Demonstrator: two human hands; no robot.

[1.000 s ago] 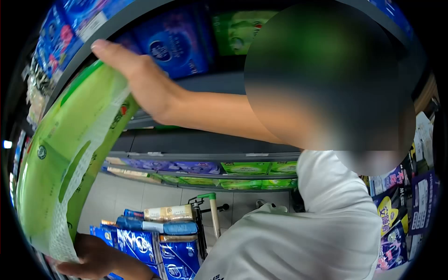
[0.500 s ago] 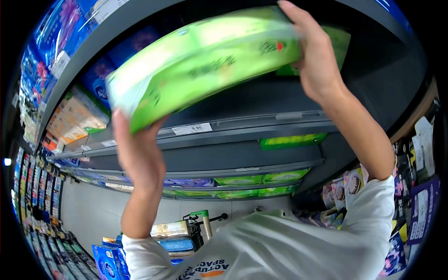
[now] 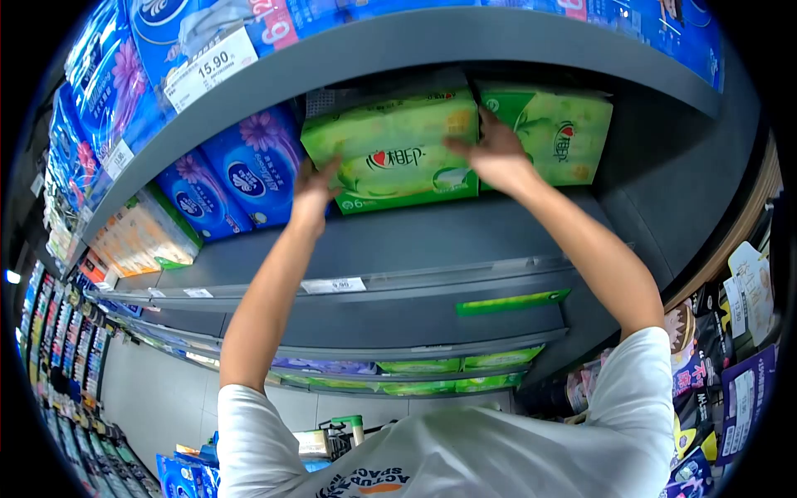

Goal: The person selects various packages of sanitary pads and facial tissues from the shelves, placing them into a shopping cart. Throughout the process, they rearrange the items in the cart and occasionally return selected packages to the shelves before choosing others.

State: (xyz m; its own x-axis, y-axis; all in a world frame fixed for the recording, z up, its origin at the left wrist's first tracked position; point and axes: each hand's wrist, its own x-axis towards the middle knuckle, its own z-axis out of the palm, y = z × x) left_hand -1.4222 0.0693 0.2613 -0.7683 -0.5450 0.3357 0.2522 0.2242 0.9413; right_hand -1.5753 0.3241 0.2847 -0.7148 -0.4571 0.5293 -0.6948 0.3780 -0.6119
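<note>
A green tissue pack [image 3: 394,158] with a red heart logo stands upright on the grey shelf [image 3: 398,241]. My left hand [image 3: 315,189] is at its left edge, fingers apart. At its right edge is my right hand [image 3: 496,152], its fingers spread over the pack's front and side. A second green pack [image 3: 558,137] stands close by on the right, partly behind my right hand. Blue tissue packs [image 3: 253,170] are on the left of the green one.
Overhead runs a grey shelf edge [image 3: 398,41] with blue packs and price tags. Lower shelves hold more green packs [image 3: 419,365]. A cart [image 3: 344,432] with goods is below. Hanging packages [image 3: 697,357] line the right side.
The green pack has gone from being held tilted in front of the shelf to standing upright on it. Both hands moved with it, and the view has shifted upward.
</note>
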